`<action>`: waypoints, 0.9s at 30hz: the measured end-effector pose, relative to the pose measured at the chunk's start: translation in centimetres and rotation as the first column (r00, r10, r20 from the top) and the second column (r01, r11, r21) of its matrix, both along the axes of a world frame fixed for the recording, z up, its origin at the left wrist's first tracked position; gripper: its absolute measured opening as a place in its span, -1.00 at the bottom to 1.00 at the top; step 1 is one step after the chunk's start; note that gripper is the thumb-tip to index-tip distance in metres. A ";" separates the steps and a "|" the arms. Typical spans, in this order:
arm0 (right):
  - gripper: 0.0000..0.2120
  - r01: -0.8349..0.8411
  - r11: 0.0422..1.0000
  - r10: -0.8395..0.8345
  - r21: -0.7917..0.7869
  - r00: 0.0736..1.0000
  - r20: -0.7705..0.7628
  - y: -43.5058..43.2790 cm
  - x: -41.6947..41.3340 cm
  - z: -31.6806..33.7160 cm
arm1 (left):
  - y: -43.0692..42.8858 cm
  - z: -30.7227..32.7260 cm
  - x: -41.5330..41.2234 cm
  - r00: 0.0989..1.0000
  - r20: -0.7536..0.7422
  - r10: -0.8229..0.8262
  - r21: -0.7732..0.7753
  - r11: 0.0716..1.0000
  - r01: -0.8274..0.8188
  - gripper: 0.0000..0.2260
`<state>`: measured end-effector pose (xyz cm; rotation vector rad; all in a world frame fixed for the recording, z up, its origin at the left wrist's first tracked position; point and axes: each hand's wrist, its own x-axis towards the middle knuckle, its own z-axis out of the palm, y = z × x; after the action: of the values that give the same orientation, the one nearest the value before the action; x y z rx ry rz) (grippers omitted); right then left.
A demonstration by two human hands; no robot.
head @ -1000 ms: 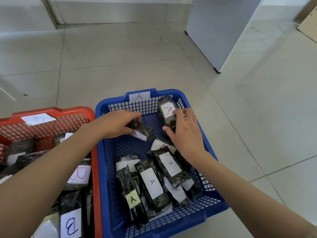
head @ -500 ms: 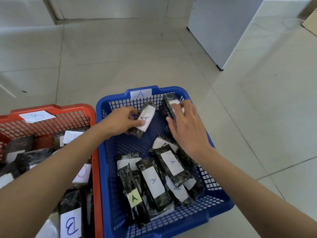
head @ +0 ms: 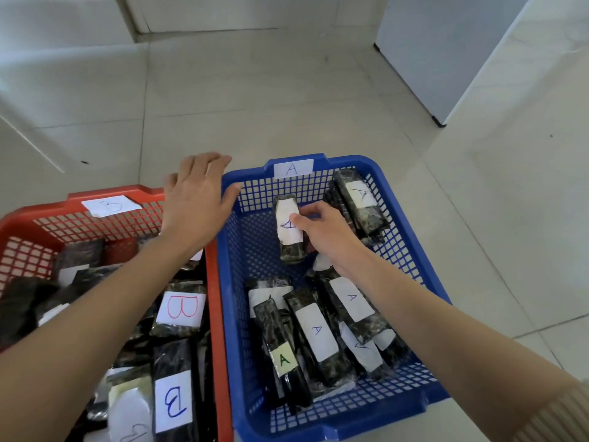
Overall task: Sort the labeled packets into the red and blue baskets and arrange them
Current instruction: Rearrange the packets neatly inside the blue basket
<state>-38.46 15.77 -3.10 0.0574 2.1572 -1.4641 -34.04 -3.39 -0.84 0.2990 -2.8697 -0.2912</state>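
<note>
- Packet [head: 288,231] marked A, dark wrap with a white tag, is held tilted in the far half of the blue basket [head: 350,161]. Whether its lower end touches the mesh bottom cannot be told.
- Right hand [head: 322,231]: thumb and fingers pinch that packet along its right edge.
- Left hand [head: 197,199]: fingers straight and spread, holding nothing, over the far corner where the red basket [head: 149,190] meets the blue one. Contact with either rim unclear.
- Second A packet [head: 360,202] leans against the blue basket's far right wall.
- Heap of A packets [head: 315,333] lies overlapped across the blue basket's near half.
- Red basket sits left of the blue one, sides touching, with B packets [head: 181,307] piled inside.
- Paper tag A [head: 293,169] is on the blue far rim and paper tag B [head: 111,205] on the red far rim.
- Both baskets stand on a pale tiled floor [head: 287,106].
</note>
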 end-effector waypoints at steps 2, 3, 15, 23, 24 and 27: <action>-0.83 -0.013 0.999 0.013 0.038 1.000 0.010 -1.3 0.0 -0.7 | 0.0 -1.3 0.0 0.991 0.103 0.081 0.019 0.996 -0.083 -0.58; -0.83 -0.017 0.999 0.016 0.047 1.000 0.015 -2.0 0.0 -0.9 | 0.2 -1.8 -0.1 0.988 0.108 0.107 0.037 0.993 -0.112 -0.58; -0.70 -0.131 0.944 0.210 0.304 0.947 -0.244 -5.8 -0.2 -1.6 | 0.7 -2.3 0.0 0.988 -0.017 0.153 0.095 0.984 -0.151 -0.66; -0.70 -0.763 0.424 0.836 0.487 0.537 0.114 -1.2 1.5 0.9 | 0.7 -2.3 0.0 0.988 -0.032 0.152 0.112 0.983 -0.148 -0.67; -0.70 -0.765 0.443 0.826 0.468 0.551 0.117 -1.2 1.5 0.8 | 0.7 -2.3 0.0 0.988 -0.032 0.153 0.108 0.983 -0.148 -0.67; -0.76 -0.785 0.442 0.834 0.435 0.538 0.123 -1.0 1.3 1.6 | 0.8 -2.3 0.0 0.988 -0.033 0.148 0.109 0.984 -0.143 -0.67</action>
<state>-37.19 14.73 -1.48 -0.8303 2.0497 -0.3834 -34.02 -2.57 -3.15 0.5137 -2.7788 -0.4173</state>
